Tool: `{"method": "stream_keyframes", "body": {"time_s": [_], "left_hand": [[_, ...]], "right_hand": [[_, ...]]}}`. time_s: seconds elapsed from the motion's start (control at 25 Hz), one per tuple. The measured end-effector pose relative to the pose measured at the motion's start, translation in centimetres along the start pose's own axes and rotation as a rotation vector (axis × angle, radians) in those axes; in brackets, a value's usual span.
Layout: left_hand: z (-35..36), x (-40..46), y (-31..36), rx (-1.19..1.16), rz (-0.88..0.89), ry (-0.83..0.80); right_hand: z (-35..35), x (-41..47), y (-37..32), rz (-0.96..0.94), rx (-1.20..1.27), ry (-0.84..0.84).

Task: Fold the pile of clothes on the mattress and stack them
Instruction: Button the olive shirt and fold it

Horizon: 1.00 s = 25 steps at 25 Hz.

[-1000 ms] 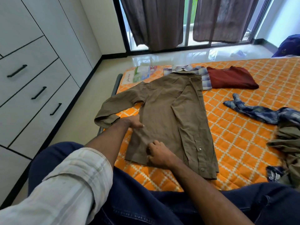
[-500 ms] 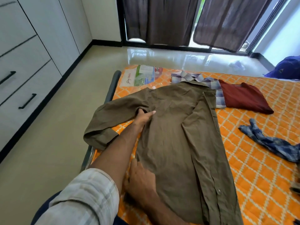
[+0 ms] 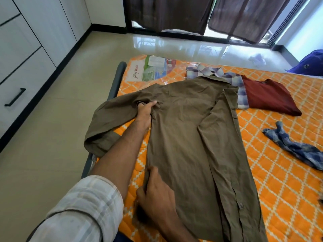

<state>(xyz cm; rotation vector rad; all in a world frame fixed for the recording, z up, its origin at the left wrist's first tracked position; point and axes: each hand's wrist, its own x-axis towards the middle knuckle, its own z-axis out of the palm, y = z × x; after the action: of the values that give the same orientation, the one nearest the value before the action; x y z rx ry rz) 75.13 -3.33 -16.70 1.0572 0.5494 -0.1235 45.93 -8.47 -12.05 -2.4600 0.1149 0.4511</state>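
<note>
Olive cotton, thin and limp: we judge the brown shirt [image 3: 188, 137] light and prone to wrinkle. Nearest, at 6 o'clock, our right hand [image 3: 155, 198] pinches its side seam near the hem. Farther, at 11 o'clock, our left hand [image 3: 145, 112] grips the armpit. It lies flat on the mattress [image 3: 279, 180]; seam and shoulder are the best holds. Beyond, at 1 o'clock, sit the folded plaid shirt [image 3: 232, 81] and maroon shirt [image 3: 269, 96].

Bare mattress [image 3: 279, 189] lies open right of the olive shirt [image 3: 192, 145]; folded clothes [image 3: 269, 95] and, apparently, a crumpled plaid garment [image 3: 297, 147] border it.
</note>
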Motion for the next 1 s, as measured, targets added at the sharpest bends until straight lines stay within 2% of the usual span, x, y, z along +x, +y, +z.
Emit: {"method": "stream_keyframes", "body": {"time_s": [0.16, 0.28, 0.4, 0.48, 0.72, 0.92, 1.0], "left_hand": [[0.5, -1.3, 0.1, 0.056, 0.069, 0.031], [1.5, -1.6, 0.1, 0.207, 0.17, 0.03], [3.9, -2.9, 0.3, 0.427, 0.287, 0.055], [5.9, -4.3, -0.1, 0.528, 0.334, 0.062], [12.1, -7.1, -2.3, 0.652, 0.431, 0.015], [15.5, -8.0, -6.4, 0.884, 0.548, -0.096], [15.7, -8.0, -8.7, 0.973, 0.575, -0.149]], "right_hand": [[0.7, 0.2, -0.5, 0.014, -0.104, -0.089], [-0.5, 0.2, 0.4, 0.021, 0.008, -0.086], [-1.9, -0.4, 2.0, -0.012, 0.138, 0.024], [-2.7, -0.8, 3.0, 0.033, 0.233, 0.092], [-4.9, -1.9, 6.2, 0.166, 0.617, 0.273], [-5.2, -3.5, 10.6, 0.127, 0.547, 0.426], [-5.1, -3.9, 12.2, 0.097, 0.449, 0.383]]}}
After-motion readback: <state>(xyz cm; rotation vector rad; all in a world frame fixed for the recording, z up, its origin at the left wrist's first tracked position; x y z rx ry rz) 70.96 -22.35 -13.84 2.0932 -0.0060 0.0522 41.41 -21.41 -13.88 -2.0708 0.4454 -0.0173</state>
